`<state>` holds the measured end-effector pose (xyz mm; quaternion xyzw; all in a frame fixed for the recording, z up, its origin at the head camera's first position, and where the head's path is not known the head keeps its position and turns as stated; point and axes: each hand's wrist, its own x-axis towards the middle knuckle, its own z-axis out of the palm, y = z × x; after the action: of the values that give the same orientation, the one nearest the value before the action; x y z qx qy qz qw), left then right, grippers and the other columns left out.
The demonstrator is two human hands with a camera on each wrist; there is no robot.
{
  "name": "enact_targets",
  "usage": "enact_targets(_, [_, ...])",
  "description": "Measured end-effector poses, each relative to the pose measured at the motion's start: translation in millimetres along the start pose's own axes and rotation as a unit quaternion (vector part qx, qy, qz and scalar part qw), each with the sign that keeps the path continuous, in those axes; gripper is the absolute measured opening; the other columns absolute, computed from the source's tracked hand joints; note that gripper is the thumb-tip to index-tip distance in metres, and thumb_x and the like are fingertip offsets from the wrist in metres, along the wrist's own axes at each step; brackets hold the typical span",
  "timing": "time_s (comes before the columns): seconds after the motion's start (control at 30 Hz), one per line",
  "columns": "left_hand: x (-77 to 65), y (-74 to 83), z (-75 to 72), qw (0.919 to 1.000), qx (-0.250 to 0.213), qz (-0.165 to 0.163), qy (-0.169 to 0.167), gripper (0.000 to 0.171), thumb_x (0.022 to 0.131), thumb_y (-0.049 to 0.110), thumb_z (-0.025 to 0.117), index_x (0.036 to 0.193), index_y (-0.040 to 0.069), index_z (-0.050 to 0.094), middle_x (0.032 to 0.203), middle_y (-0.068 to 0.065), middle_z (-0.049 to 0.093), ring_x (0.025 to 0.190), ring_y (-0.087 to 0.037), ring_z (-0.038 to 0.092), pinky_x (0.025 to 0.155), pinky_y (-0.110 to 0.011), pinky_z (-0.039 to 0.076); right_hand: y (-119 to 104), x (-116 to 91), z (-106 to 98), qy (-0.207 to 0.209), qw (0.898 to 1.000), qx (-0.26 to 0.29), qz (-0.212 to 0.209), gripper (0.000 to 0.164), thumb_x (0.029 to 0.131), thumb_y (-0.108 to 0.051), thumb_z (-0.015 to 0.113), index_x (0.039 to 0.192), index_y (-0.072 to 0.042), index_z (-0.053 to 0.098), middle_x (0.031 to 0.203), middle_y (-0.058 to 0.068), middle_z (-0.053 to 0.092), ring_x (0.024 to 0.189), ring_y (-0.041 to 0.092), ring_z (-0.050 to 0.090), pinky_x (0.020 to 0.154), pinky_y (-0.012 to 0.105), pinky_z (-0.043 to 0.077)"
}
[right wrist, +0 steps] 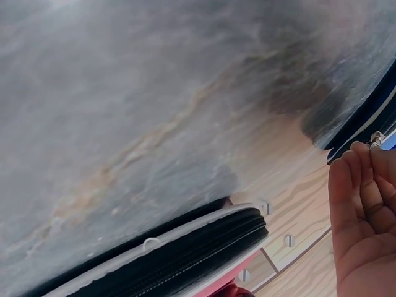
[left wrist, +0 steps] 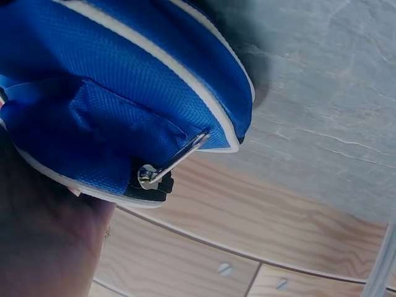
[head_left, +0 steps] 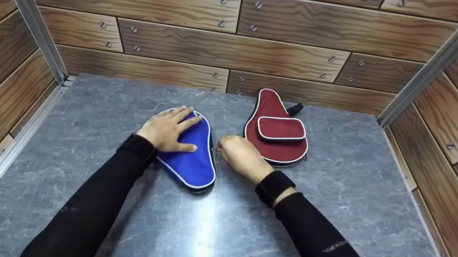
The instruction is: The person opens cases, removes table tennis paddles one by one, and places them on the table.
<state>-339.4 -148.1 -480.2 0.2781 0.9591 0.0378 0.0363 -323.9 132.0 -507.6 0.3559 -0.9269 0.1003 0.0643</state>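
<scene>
A blue table tennis bat case (head_left: 194,166) with white piping lies on the table, left of the middle. My left hand (head_left: 168,131) rests on top of it with fingers spread. Beside the case's right edge, my right hand (head_left: 243,155) has its fingers curled. The right wrist view shows those fingertips pinching a small metal zipper pull (right wrist: 376,138) on the case's edge. Another silver zipper pull (left wrist: 179,161) hangs at a pocket's end in the left wrist view, next to my left hand (left wrist: 52,216).
A red bat case (head_left: 265,107) with a front pocket (head_left: 281,129) and a black strap (head_left: 295,109) lies behind and to the right of my right hand. Wood-patterned walls (head_left: 231,50) and metal corner rails (head_left: 435,63) enclose the grey marbled table (head_left: 339,171).
</scene>
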Motion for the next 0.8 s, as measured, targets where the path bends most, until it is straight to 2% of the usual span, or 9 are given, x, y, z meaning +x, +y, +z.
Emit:
enact_targets(0.5, [4.3,-21.0,-3.7,0.9986,-0.030,-0.043,0.000,0.093,0.111,0.065,0.069,0.186,0.020,0.036,0.195,-0.022,0.027,0.184,-0.046,0.025,0.150,-0.067,0.026,-6.1,-9.9,1.5,-0.011,1.000,0.006,-0.016,0.009,0.110,-0.012,0.075,0.110,-0.006,0.081,0.107,0.013,0.087,0.103,0.035,0.085,0.093,0.053,0.070])
enact_targets(0.8, [3.2,-20.6,-5.0,0.9987,-0.028,-0.042,0.007,0.093,0.111,0.064,0.069,0.186,0.019,0.037,0.194,-0.023,0.028,0.182,-0.048,0.028,0.149,-0.068,0.028,-8.2,-23.9,-2.9,-0.010,0.999,0.005,-0.042,0.007,0.109,-0.012,0.078,0.106,-0.007,0.081,0.103,0.011,0.086,0.099,0.032,0.085,0.090,0.050,0.070])
